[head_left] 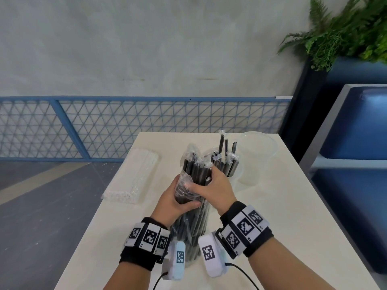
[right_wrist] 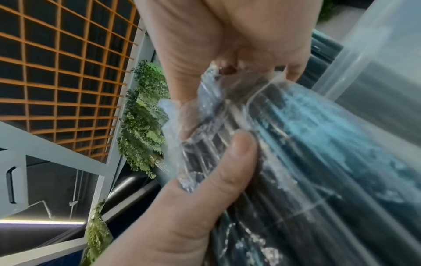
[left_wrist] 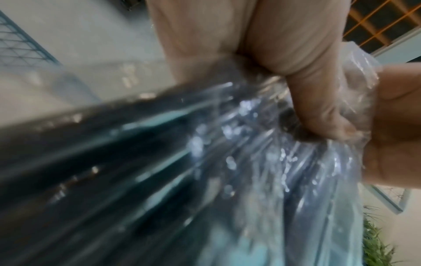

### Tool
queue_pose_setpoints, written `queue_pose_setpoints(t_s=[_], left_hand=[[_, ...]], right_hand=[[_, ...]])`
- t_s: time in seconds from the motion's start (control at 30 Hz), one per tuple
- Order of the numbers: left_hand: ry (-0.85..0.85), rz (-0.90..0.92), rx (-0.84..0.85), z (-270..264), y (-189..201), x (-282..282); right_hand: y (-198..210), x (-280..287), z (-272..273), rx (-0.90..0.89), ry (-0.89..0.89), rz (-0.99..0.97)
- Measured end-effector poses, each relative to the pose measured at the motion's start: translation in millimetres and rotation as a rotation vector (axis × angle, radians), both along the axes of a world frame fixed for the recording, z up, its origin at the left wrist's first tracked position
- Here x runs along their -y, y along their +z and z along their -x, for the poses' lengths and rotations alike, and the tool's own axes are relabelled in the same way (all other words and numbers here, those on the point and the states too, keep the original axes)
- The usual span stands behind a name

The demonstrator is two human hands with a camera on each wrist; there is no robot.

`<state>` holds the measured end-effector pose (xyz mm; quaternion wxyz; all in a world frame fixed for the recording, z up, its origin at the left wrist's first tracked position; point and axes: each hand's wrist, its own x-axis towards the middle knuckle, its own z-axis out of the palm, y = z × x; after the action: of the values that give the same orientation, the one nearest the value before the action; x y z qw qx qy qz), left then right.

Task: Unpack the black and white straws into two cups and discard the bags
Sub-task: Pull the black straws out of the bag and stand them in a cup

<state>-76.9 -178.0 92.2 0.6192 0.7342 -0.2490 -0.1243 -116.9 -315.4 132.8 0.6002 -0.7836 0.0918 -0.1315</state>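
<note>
A clear bag of black straws (head_left: pixel 193 208) stands upright near the table's front, its top torn open. My left hand (head_left: pixel 178 197) grips the bag's middle from the left; its fingers (left_wrist: pixel 303 75) wrap the crinkled plastic (left_wrist: pixel 262 162). My right hand (head_left: pixel 211 185) grips the exposed black straws (head_left: pixel 196 169) and the bag from the right, thumb (right_wrist: pixel 230 162) pressed on the wrapped straws (right_wrist: pixel 296 162). Behind it a clear cup (head_left: pixel 233 178) holds several black straws (head_left: pixel 226 158). An empty clear cup (head_left: pixel 256 158) stands to its right. A bag of white straws (head_left: pixel 136 174) lies on the table's left.
The cream table (head_left: pixel 261 227) has its left edge dropping to a grey floor. A blue mesh fence (head_left: pixel 125 126) runs behind. Blue seats (head_left: pixel 356 143) and a fern planter (head_left: pixel 345 32) stand to the right.
</note>
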Motion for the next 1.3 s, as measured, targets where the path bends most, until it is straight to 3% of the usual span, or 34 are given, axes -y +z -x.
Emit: queue_pose_setpoints(t_s=[0.13, 0.27, 0.5, 0.67, 0.93, 1.07, 1.3], left_hand=[[-0.039, -0.016, -0.004, 0, 1, 2], [-0.056, -0.025, -0.041, 1, -4, 4], [-0.031, -0.069, -0.055, 0, -13, 0], [-0.009, -0.075, -0.027, 1, -15, -2], [0.118, -0.043, 0.037, 1, -8, 1], [0.099, -0.023, 0.013, 3, -7, 1], [0.094, -0.018, -0.010, -1, -7, -8]], right_hand=[[3, 3, -2, -0.002, 0.047, -0.164], [7, 4, -6, 0.046, -0.020, -0.263], [32, 15, -11, 0.164, -0.038, -0.205], [57, 28, -18, 0.252, -0.057, -0.389], [20, 17, -7, 0.139, -0.086, -0.259], [15, 12, -10, 0.173, -0.185, -0.356], [43, 24, -13, 0.336, -0.233, -0.523]])
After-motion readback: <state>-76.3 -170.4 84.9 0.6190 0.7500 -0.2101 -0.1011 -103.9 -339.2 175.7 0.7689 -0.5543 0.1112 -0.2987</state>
